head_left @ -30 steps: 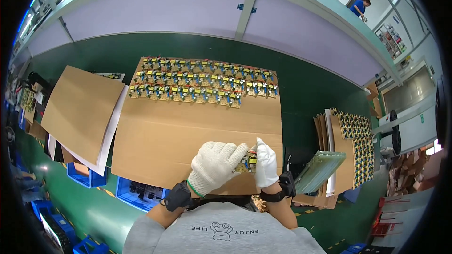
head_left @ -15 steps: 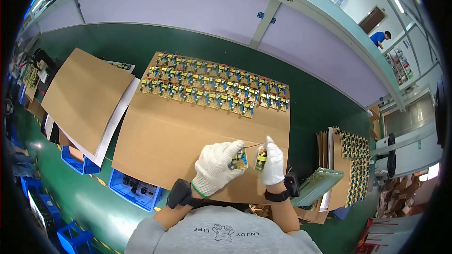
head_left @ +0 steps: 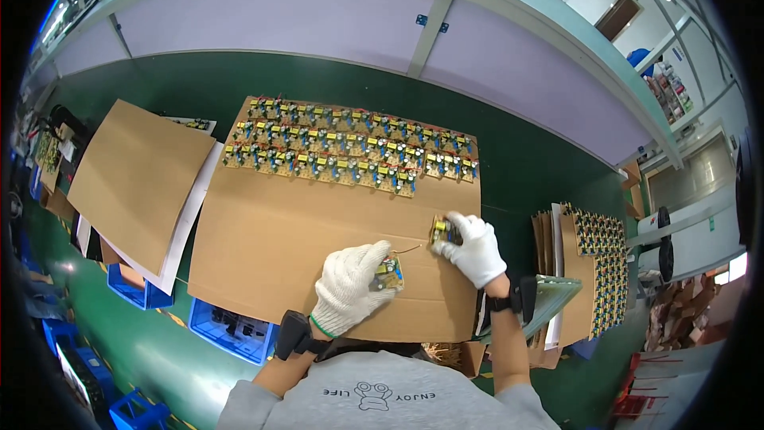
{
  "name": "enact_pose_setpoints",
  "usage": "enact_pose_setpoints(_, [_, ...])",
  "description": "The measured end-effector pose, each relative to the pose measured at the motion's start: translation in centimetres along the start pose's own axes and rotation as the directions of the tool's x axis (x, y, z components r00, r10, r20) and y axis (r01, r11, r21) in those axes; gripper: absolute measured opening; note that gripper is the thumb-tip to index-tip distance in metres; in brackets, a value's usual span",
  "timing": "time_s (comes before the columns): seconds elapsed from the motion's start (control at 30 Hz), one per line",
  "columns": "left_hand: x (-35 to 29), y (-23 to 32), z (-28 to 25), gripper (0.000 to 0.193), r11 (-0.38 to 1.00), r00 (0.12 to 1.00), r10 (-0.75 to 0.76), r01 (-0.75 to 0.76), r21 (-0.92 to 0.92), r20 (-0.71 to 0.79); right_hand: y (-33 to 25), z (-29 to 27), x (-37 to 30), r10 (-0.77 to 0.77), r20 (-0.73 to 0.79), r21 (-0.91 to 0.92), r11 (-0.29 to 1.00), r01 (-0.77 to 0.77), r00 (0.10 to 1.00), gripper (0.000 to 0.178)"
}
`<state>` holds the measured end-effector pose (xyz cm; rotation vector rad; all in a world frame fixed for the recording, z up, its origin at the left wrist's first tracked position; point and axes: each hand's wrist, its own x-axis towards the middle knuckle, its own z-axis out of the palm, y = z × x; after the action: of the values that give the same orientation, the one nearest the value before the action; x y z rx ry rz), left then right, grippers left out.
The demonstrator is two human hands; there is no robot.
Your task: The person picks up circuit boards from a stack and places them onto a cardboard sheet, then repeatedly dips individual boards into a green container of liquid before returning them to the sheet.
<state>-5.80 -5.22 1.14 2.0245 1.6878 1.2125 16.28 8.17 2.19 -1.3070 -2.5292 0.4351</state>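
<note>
Left hand [head_left: 354, 288]: grip closed around circuit board [head_left: 389, 275], toward near edge of cardboard sheet [head_left: 270, 227]. Right hand [head_left: 475, 248]: grip pinching second board [head_left: 439, 230], nearer right edge. Jutting thin wire [head_left: 410, 249] could snag if hands meet; slack pinch might drop second board.

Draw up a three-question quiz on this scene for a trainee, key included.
1. Short answer: What does the left hand hold?
2. True or false: The right hand wears a black glove.
3. Multiple choice: What colour is the bin by the near left part of the cardboard sheet?
a) red
b) blue
c) yellow

Key
1. A small circuit board.
2. False; the glove is white.
3. b) blue.
</note>
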Motion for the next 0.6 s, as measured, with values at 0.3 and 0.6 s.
enact_pose_setpoints(0.3, [-0.7, 0.0, 0.7, 0.074, 0.999, 0.999, -0.003, 0.004, 0.035, -0.036, 0.9, 2.6, 6.7, 0.090, -0.079, 0.133, 0.988, -0.079, 0.993, 0.056])
enact_pose_setpoints(0.6, [-1.0, -0.3, 1.4, 0.104, 0.993, 0.998, -0.004, -0.004, -0.121, -0.062, -3.9, 3.6, 2.9, 0.207, -0.299, 0.533, 0.846, -0.016, 0.931, 0.047])
